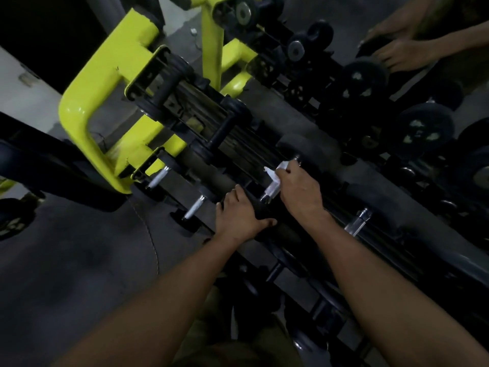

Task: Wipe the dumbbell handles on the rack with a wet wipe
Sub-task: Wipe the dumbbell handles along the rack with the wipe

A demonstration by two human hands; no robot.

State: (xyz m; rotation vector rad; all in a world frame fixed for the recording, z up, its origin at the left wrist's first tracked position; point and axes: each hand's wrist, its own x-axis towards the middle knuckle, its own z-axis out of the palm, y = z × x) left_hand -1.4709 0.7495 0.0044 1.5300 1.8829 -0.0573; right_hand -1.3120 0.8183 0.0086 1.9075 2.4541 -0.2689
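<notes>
Mid-wipe on one dumbbell handle (272,188), the third chrome one along the near row of the rack (397,207). Right hand (300,193) over that handle, fingers curled round a white wet wipe (275,173) bunched against the metal. Left hand (238,217) just beside it, fingers wrapped over the black dumbbell head (258,207) at the handle's near end (probably to steady it). Two chrome handles (194,210) to the left, another (358,221) to the right, darker ones lower down: cleaned or not, impossible to tell from shine alone. By judgement, somewhere in the middle of the row, most of the rack left. Another person's hands (402,53) busy at the far row.
</notes>
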